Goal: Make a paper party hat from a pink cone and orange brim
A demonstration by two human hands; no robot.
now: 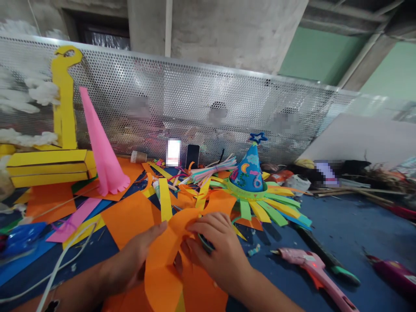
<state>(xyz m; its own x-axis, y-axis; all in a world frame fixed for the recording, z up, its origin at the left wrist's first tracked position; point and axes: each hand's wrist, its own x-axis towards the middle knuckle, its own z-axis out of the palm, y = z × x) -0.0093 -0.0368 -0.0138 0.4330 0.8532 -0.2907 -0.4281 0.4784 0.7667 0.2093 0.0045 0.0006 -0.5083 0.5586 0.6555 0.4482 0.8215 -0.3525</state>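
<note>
A curled sheet of orange paper (164, 273) is between my two hands, low in the middle of the view. My left hand (134, 255) grips its left side, the thumb along the upper edge and the other fingers mostly hidden behind. With bent fingers, my right hand (217, 242) pinches the paper's upper right part. A dark, rounded object (206, 243) shows partly under my right palm; its kind is hidden. Beyond my hands lie yellow paper strips (165, 199) and a larger orange sheet (133, 216).
A blue cone hat (248, 173) with a fringed paper brim stands behind my right hand. At right lies a pink glue gun (308, 262) beside a dark-handled tool (328, 253). A pink cone (100, 147) and yellow cardboard shape (65, 117) stand left. A white cable (61, 264) crosses nearby.
</note>
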